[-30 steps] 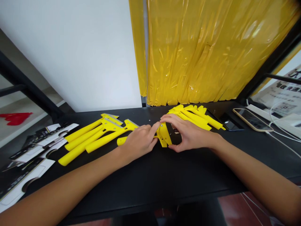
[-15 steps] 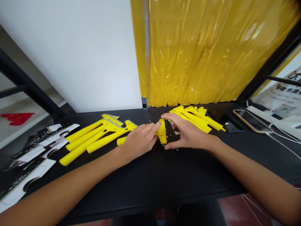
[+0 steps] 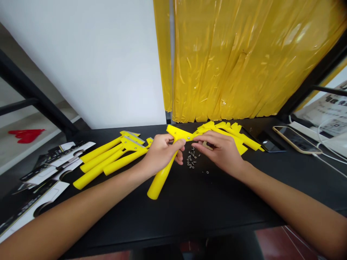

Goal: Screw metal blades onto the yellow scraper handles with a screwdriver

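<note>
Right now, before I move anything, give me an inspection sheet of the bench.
Surface: black table, with loose hardware mid-table.
Job's things: yellow scraper held up off the table; more scrapers at left and right; small screws and nuts scattered in front of the hands.
Clutter: printed cards at far left; phones at right.
Hands: left hand gripping the held scraper; right hand beside it, fingers near its head, grip unclear.
Cables: white cables at right, off the hands' area.
Surroundings: yellow plastic curtain, white wall, red object at left.
</note>
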Motion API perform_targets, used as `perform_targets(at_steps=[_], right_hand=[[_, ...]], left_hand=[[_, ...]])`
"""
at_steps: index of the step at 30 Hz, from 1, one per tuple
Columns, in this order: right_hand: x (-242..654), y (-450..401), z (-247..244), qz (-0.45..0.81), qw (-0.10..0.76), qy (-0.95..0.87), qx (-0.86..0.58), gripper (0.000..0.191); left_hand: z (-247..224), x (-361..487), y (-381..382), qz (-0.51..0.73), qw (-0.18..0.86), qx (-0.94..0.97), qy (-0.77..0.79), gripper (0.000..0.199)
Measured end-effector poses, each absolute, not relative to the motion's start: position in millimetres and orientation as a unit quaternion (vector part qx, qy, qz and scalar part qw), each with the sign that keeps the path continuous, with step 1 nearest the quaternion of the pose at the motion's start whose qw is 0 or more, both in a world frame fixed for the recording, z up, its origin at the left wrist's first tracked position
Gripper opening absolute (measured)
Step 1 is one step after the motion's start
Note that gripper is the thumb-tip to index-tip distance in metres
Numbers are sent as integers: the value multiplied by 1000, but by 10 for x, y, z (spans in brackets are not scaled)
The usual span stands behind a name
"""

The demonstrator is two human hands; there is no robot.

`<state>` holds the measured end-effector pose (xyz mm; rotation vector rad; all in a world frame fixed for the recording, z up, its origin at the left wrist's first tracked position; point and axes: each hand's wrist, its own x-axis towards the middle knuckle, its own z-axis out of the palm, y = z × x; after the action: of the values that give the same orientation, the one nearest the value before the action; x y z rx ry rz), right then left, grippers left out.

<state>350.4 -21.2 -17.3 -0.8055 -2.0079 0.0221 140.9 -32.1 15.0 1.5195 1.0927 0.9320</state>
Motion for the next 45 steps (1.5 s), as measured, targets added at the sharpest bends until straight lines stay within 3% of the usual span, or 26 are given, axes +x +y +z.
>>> perform_targets(at_steps=[17, 28, 38, 41, 45], right_hand=[[3374, -310, -136, 70, 448, -792, -408, 7], [3570, -208, -155, -81, 331, -883, -322, 11], [3627, -249, -17, -95, 212, -943, -240, 15], [3614, -250, -62, -71, 211, -946, -234, 17], [3563, -225, -170, 53, 275, -926, -254, 16]], left_hand=[[-57, 1527, -456, 392, 485, 624, 470, 28], [140, 1501, -420, 324, 589, 567, 476, 23], [189, 1412, -274, 199, 661, 538, 484, 21], [184, 1367, -206, 169, 663, 549, 480, 24], [160, 1328, -146, 186, 666, 544, 476, 23]])
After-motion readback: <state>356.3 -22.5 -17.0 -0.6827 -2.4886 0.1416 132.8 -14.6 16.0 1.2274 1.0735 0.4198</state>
